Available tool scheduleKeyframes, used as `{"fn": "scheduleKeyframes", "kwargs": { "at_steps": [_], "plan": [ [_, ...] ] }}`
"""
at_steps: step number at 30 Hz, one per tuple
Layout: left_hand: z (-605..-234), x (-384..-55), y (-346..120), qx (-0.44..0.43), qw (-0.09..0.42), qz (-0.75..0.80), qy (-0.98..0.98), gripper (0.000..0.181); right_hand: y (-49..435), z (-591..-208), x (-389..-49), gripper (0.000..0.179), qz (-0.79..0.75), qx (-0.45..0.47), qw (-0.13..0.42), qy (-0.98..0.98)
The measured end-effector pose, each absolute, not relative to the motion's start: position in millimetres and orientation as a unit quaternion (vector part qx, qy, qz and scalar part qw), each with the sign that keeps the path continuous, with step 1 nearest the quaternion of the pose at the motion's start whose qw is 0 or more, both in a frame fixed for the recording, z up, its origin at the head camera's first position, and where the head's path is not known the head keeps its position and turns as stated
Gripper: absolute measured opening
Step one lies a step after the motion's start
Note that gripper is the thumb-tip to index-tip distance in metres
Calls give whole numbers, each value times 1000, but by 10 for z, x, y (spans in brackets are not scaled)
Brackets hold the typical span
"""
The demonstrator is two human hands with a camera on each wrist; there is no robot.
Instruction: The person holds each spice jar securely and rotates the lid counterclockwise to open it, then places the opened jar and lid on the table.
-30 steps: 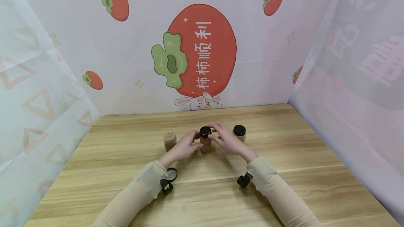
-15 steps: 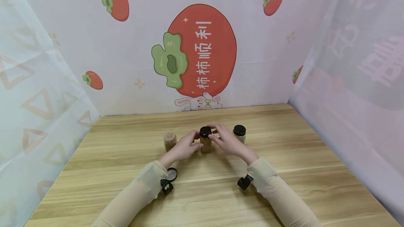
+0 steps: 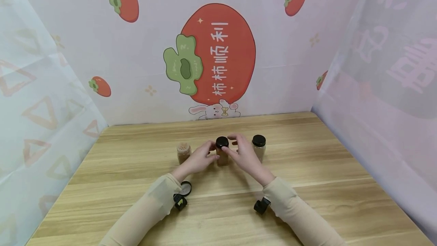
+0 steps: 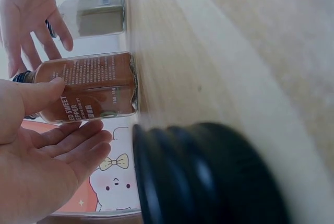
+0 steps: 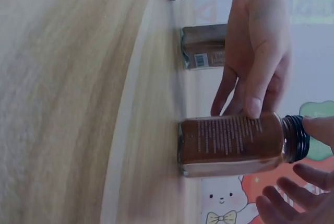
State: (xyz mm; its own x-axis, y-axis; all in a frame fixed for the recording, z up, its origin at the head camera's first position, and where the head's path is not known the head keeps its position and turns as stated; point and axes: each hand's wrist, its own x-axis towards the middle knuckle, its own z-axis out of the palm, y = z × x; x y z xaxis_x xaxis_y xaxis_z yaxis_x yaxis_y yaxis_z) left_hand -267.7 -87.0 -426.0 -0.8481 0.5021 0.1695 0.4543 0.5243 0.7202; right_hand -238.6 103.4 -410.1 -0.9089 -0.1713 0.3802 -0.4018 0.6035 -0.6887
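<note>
L hand [image 3: 198, 159] grips pepper jar [image 3: 222, 159]; R hand [image 3: 246, 158] w/ fingers apart, thumb on blk lid [image 3: 222, 141].

ok so I count three clear glass jars of powder [image 3: 222, 159] [image 3: 260, 152] [image 3: 184, 157], three round black lids [image 3: 222, 141] [image 3: 258, 140] [image 3: 185, 188] (two on, one loose), one perforated shaker top [image 3: 183, 148], two bare hands [image 3: 199, 158] [image 3: 246, 155], two black wrist cameras [image 3: 180, 202] [image 3: 261, 206], one wood-grain table [image 3: 211, 215]
</note>
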Motion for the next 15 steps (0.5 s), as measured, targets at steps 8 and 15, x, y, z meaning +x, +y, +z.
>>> {"fn": "scheduleKeyframes", "kwargs": {
  "at_steps": [8, 15],
  "plan": [
    [-4266, -2692, -874, 273, 34, 399, 874, 37, 959, -4116, -2369, 44, 371, 133, 193, -899],
    [-4267, -2692, -876, 273, 35, 401, 874, 38, 941, -4142, -2382, 44, 368, 122, 209, -898]
  ]
}}
